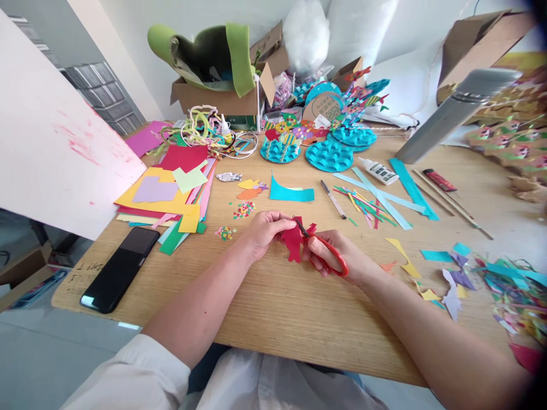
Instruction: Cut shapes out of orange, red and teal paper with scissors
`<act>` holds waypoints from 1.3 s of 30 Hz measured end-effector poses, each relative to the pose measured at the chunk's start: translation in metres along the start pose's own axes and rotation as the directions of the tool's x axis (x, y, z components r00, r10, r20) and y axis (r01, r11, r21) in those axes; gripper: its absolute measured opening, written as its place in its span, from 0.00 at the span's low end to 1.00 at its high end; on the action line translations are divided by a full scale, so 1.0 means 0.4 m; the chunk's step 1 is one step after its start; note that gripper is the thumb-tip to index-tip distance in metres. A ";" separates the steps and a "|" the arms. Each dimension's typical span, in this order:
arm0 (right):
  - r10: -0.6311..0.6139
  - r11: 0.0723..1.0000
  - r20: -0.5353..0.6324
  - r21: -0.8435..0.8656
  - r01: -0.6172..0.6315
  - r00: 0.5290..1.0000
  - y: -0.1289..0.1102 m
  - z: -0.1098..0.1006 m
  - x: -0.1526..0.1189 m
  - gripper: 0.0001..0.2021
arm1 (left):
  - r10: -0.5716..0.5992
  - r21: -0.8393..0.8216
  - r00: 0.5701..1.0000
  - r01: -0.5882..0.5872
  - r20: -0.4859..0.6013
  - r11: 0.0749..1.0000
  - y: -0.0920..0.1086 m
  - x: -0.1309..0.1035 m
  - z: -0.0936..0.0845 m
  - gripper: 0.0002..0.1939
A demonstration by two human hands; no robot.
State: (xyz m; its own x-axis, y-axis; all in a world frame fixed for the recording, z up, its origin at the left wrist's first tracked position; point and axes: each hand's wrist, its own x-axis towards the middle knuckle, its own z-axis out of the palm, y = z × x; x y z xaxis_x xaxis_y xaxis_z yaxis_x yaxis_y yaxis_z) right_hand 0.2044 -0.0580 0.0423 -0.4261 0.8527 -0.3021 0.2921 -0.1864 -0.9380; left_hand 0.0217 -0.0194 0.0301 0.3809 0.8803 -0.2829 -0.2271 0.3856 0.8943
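Note:
Over the middle of the table, my left hand [267,230] pinches a piece of red paper [293,246] by its left side. The paper has a cut, curvy outline with a notched lower end. My right hand [331,253] grips red-handled scissors [339,263], whose dark blades lie against the paper's upper part. Part of the paper is hidden behind the blades and fingers. Beyond my hands lie a blue paper piece [293,192], yellow and orange paper fish shapes [248,193], and a grey-white fish cutout [229,177]. Small confetti piles [244,210] sit left of my left hand.
Coloured paper sheets [164,188] and a phone [123,267] lie left. Blue scalloped discs [329,156], a glue bottle [379,171], a pen [333,199] and paper strips [367,205] are beyond. A grey tumbler [448,117] stands right, with paper scraps [517,285] nearer.

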 end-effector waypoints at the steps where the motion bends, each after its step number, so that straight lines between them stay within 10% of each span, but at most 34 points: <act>1: -0.003 1.000 -0.001 0.004 0.003 1.000 -0.001 0.001 0.000 0.36 | -0.004 0.003 1.000 0.004 0.001 1.000 0.000 0.000 0.000 0.10; 39: 0.006 1.000 0.018 0.028 -0.007 1.000 -0.002 -0.002 -0.002 0.34 | -0.038 -0.022 0.999 0.038 0.013 0.999 0.003 -0.001 0.001 0.11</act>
State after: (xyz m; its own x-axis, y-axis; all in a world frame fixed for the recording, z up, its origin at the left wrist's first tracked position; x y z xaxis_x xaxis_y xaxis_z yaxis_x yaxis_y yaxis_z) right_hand 0.2051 -0.0584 0.0435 -0.4394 0.8428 -0.3108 0.2710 -0.2055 -0.9404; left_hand 0.0216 -0.0195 0.0314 0.4009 0.8613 -0.3122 -0.2318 0.4251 0.8750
